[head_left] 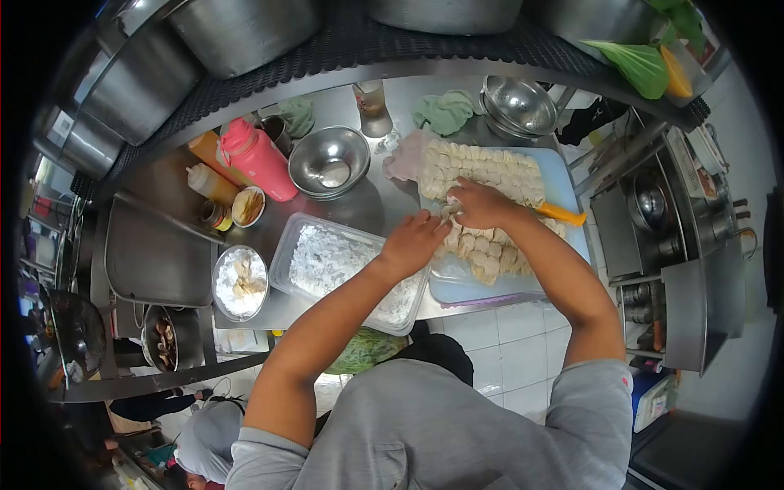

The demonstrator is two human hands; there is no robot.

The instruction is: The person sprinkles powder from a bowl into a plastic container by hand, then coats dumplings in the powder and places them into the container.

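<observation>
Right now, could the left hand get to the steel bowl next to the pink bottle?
Probably yes: the left hand sits by the dumplings, and only bare counter lies between it and the steel bowl; nothing stands in that path.

The counter (369, 206) held one blue board (565, 186), dozens of dumplings (490, 167), one flour tub (283, 255), one pink bottle (263, 162), two orange squeeze bottles (209, 184), two green cloths (445, 111); one left hand (412, 241), one right hand (480, 204).
</observation>
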